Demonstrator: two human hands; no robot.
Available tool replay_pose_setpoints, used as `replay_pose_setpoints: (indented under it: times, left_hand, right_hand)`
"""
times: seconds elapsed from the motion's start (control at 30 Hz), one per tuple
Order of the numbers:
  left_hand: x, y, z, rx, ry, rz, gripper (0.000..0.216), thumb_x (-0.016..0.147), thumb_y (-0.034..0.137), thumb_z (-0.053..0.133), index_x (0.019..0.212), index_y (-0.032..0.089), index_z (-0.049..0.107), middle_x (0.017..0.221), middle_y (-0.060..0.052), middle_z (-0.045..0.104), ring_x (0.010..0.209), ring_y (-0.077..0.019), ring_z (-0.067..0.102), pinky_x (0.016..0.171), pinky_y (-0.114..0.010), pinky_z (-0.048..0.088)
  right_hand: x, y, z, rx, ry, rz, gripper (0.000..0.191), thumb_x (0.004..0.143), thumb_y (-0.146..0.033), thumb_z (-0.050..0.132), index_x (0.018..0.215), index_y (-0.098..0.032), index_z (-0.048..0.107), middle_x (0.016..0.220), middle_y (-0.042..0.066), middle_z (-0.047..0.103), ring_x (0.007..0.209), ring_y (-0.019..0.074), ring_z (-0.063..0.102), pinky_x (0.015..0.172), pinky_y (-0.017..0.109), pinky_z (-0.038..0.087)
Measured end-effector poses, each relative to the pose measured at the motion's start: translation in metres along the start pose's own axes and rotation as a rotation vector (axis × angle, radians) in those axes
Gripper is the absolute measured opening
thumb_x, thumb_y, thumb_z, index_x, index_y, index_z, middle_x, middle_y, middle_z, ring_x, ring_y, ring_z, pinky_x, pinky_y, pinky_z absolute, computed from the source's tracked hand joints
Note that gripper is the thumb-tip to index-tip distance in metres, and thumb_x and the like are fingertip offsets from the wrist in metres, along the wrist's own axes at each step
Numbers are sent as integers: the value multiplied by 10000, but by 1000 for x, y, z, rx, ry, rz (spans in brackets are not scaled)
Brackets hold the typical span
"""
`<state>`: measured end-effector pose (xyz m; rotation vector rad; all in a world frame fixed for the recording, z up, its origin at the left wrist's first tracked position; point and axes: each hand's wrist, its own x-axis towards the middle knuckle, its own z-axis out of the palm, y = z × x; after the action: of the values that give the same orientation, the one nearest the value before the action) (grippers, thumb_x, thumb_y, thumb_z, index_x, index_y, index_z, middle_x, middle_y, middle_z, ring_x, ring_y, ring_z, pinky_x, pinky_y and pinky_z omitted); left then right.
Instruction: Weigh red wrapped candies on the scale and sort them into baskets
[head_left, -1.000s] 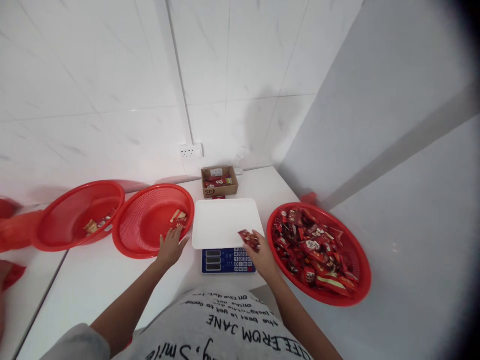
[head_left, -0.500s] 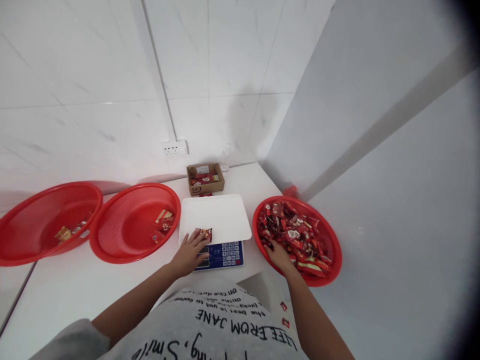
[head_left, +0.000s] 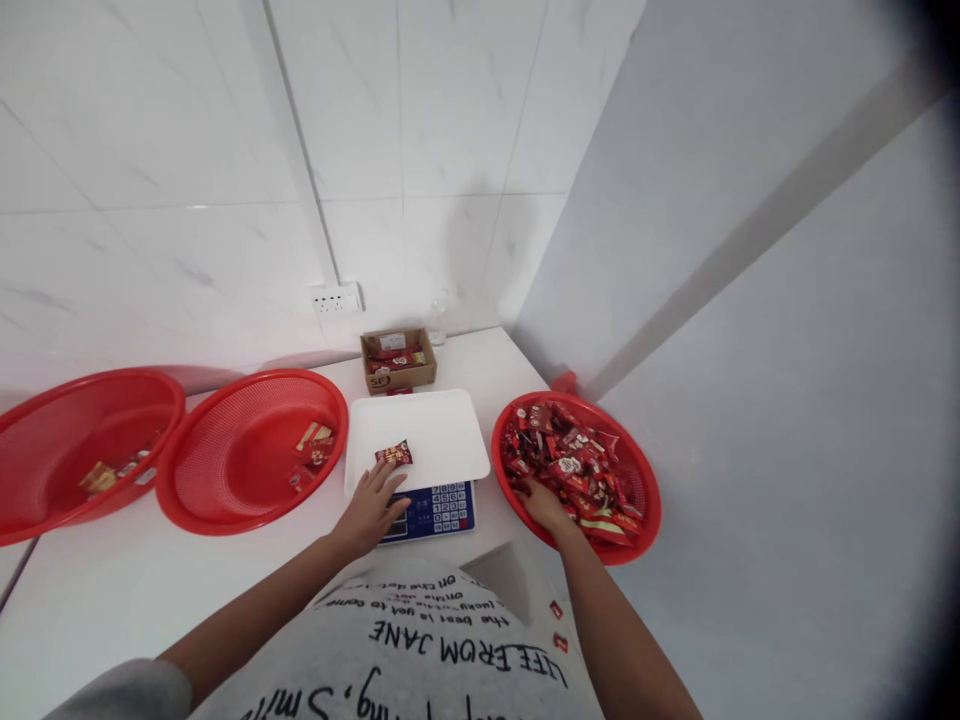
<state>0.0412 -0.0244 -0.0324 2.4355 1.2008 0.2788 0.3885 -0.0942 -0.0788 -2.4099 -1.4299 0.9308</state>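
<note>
A small red and gold snack packet [head_left: 394, 453] lies on the white tray [head_left: 446, 425] of a digital scale [head_left: 442, 510]. At the tray's near edge, my left hand [head_left: 367, 508] is open, its fingers spread and the tips beside the packet. It partly covers the scale's display. My right hand [head_left: 541, 503] reaches into the near left side of a red plastic basket [head_left: 651, 530] heaped with red snack packets [head_left: 574, 465]. Its fingertips are hidden against the packets and the basket wall, so their grip does not show.
Two more red baskets, one nearer [head_left: 244, 520] and one farther left [head_left: 45, 530], hold a few packets each. Behind the scale stands a small cardboard box [head_left: 401, 378] of red packets. A grey wall [head_left: 720, 400] rises to the right. A socket [head_left: 335, 298] is on the tiled wall.
My left fingers have drawn back off the packet, which now shows more fully. My right hand stays in the basket at nearly the same place. The whole view has shifted slightly.
</note>
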Motion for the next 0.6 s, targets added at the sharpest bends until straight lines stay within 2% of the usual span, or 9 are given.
replay_pose_setpoints:
  times: [0.13, 0.33, 0.5, 0.6]
  left_hand:
    - [-15, -4, 0, -44, 67, 6, 372, 915, 392, 423, 1202, 205, 568, 1409, -113, 460, 1361, -289, 308, 1079, -530, 297]
    - [-18, 8, -5, -86, 62, 2, 381, 917, 390, 417, 1202, 187, 569, 1394, -124, 474, 1355, -279, 324, 1078, -502, 326]
    - [-17, 16, -4, -105, 54, 33, 371, 921, 383, 408, 1180, 182, 582, 1387, -132, 479, 1350, -281, 332, 1074, -499, 336]
    - [-19, 15, -3, -109, 69, 30, 360, 915, 392, 422, 1160, 193, 594, 1360, -117, 509, 1336, -279, 357, 1064, -484, 359]
  right_hand:
    - [3, -1, -2, -22, -41, 20, 427, 844, -295, 498, 1229, -120, 561, 1253, 174, 596, 1139, 265, 567, 951, 333, 396]
    - [17, -7, -7, -7, -118, 15, 445, 808, -290, 556, 1198, -78, 582, 1212, 228, 610, 1087, 312, 593, 922, 378, 419]
    - [1, -2, -18, 54, -145, -30, 417, 856, -320, 493, 1220, -134, 573, 1258, 133, 603, 1120, 238, 578, 962, 315, 400]
    - [-12, 2, -25, 83, -180, -27, 442, 885, -404, 427, 1183, -135, 612, 1244, 118, 616, 1131, 235, 572, 979, 326, 395]
